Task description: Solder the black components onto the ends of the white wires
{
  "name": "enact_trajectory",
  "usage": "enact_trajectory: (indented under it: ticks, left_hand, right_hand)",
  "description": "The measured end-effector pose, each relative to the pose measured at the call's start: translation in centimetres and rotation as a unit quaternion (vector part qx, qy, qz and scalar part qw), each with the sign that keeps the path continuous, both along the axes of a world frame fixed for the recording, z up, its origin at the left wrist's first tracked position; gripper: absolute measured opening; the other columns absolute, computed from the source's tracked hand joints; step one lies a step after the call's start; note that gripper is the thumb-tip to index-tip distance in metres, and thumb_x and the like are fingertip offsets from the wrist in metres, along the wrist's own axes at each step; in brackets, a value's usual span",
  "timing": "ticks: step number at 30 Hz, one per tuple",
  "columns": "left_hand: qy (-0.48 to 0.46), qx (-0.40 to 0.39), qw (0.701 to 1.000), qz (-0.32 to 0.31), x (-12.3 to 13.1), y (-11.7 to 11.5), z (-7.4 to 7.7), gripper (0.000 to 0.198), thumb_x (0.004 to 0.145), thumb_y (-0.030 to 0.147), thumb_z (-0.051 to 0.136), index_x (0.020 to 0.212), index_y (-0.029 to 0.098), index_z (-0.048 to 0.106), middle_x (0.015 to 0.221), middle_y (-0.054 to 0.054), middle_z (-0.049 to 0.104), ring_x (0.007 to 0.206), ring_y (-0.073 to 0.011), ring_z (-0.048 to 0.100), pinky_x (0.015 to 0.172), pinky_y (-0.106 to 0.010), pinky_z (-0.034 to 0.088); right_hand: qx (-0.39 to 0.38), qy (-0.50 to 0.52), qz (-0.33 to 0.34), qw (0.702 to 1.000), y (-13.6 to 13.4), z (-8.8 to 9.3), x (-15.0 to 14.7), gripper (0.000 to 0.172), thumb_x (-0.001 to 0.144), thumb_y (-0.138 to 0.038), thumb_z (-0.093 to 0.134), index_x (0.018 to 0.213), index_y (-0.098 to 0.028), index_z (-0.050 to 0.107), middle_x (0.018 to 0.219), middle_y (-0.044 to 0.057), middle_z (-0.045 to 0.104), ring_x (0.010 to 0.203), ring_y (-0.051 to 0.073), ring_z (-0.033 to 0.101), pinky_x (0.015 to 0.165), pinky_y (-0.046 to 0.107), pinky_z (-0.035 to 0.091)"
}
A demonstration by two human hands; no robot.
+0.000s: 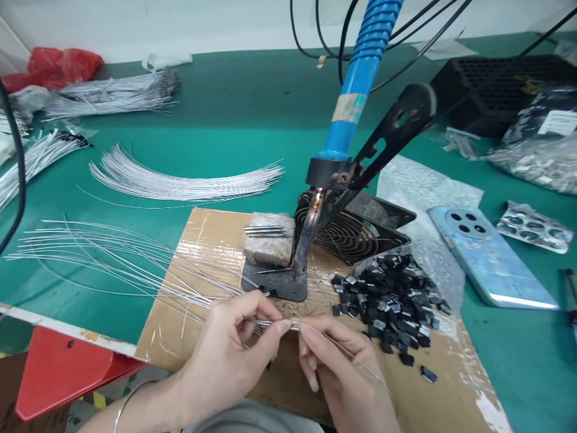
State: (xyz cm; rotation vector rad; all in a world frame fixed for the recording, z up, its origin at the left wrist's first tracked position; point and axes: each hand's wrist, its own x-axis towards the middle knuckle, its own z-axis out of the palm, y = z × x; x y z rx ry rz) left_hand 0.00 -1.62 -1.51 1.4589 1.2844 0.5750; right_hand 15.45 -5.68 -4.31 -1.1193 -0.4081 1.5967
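Note:
My left hand (234,349) and my right hand (342,373) meet at the near edge of a cardboard sheet (180,313). The left hand pinches a bunch of thin silver wires (135,264) that fan out to the left. Thumb and forefinger of the right hand pinch one thin wire (356,364) where it touches the left fingertips; it trails back to the right. Just beyond the fingers stands a soldering iron (360,90) with a blue handle, clamped tip-down on a black stand (274,285).
A pile of small black parts (392,300) lies right of the hands on bubble wrap. Behind the stand sit a grey block (270,240) and a black fan (356,231). A phone (487,258) lies at right. More wire bundles (180,180) lie on the green table.

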Motion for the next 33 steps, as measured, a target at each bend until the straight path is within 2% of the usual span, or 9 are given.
enact_trajectory:
  ticks: [5, 9, 14, 19, 22, 25, 29, 33]
  left_hand:
    - [0.04, 0.098, 0.994, 0.009, 0.2, -0.4, -0.1, 0.017, 0.094, 0.021, 0.058, 0.078, 0.018, 0.063, 0.058, 0.007, 0.039, 0.05, -0.0092, 0.027, 0.044, -0.024, 0.02]
    - [0.047, 0.128, 0.99, 0.025, 0.5, -0.8, -0.5, 0.017, 0.095, 0.019, 0.057, 0.078, 0.018, 0.062, 0.056, 0.008, 0.034, 0.047, -0.0087, 0.027, 0.043, -0.023, 0.021]
    - [0.022, 0.116, 0.992, 0.042, 0.7, -0.9, -1.1, 0.018, 0.094, 0.018, 0.058, 0.077, 0.018, 0.062, 0.054, 0.009, 0.036, 0.046, -0.0079, 0.027, 0.042, -0.022, 0.02]
    - [-0.027, 0.065, 0.996, 0.06, 0.9, -0.7, -0.8, 0.019, 0.094, 0.021, 0.058, 0.075, 0.018, 0.061, 0.055, 0.007, 0.044, 0.047, -0.0076, 0.031, 0.043, -0.021, 0.024]
    - [-0.081, 0.014, 0.994, 0.074, 1.0, -0.3, -0.4, 0.018, 0.094, 0.025, 0.06, 0.078, 0.017, 0.063, 0.064, 0.001, 0.06, 0.053, -0.0092, 0.045, 0.049, -0.02, 0.035]
    - [-0.094, -0.001, 0.992, 0.083, 1.0, 0.1, -0.2, 0.017, 0.092, 0.025, 0.062, 0.078, 0.016, 0.064, 0.064, 0.0, 0.063, 0.056, -0.0105, 0.05, 0.052, -0.021, 0.038]
    - [-0.084, 0.013, 0.993, 0.082, 1.0, 0.2, 0.0, 0.017, 0.092, 0.025, 0.061, 0.077, 0.016, 0.065, 0.061, 0.001, 0.059, 0.053, -0.0099, 0.044, 0.05, -0.022, 0.034]
    - [-0.069, 0.019, 0.995, 0.075, 0.9, -0.1, 0.0, 0.019, 0.092, 0.026, 0.061, 0.075, 0.016, 0.064, 0.059, 0.004, 0.049, 0.051, -0.0092, 0.032, 0.046, -0.023, 0.025]
  right_hand:
    - [-0.004, 0.021, -0.008, 1.0, -0.2, -0.8, 0.0, 0.019, 0.079, -0.039, 0.083, 0.076, -0.021, 0.081, 0.06, -0.002, 0.058, 0.047, 0.005, 0.048, 0.042, 0.014, 0.041]
    - [-0.012, 0.026, -0.02, 0.999, -0.2, -0.6, -0.3, 0.022, 0.078, -0.041, 0.083, 0.074, -0.02, 0.081, 0.059, -0.001, 0.056, 0.048, 0.005, 0.047, 0.041, 0.013, 0.039]
    - [-0.033, 0.029, -0.04, 0.998, 0.0, 0.1, -0.9, 0.024, 0.073, -0.043, 0.086, 0.072, -0.019, 0.08, 0.056, -0.002, 0.054, 0.047, 0.004, 0.044, 0.04, 0.012, 0.038]
    - [-0.053, 0.025, -0.064, 0.996, 0.3, 1.0, -1.4, 0.023, 0.072, -0.042, 0.088, 0.073, -0.02, 0.081, 0.059, -0.003, 0.056, 0.048, 0.003, 0.044, 0.041, 0.011, 0.039]
    - [-0.031, 0.022, -0.064, 0.997, 0.3, 0.5, -1.1, 0.025, 0.076, -0.046, 0.084, 0.081, -0.021, 0.083, 0.066, 0.0, 0.061, 0.052, 0.005, 0.05, 0.043, 0.013, 0.044]
    - [0.021, -0.007, -0.051, 0.998, 0.1, -0.5, -0.5, 0.025, 0.083, -0.045, 0.079, 0.092, -0.023, 0.084, 0.072, 0.002, 0.066, 0.055, 0.008, 0.057, 0.046, 0.016, 0.05]
    - [0.059, -0.076, -0.043, 0.994, -0.3, -1.4, -0.3, 0.011, 0.084, -0.036, 0.08, 0.089, -0.027, 0.084, 0.067, 0.0, 0.067, 0.049, 0.007, 0.059, 0.047, 0.015, 0.05]
    - [0.071, -0.095, -0.05, 0.992, -0.3, -1.2, -0.6, 0.007, 0.083, -0.034, 0.081, 0.084, -0.028, 0.084, 0.063, -0.002, 0.066, 0.047, 0.007, 0.059, 0.045, 0.015, 0.049]
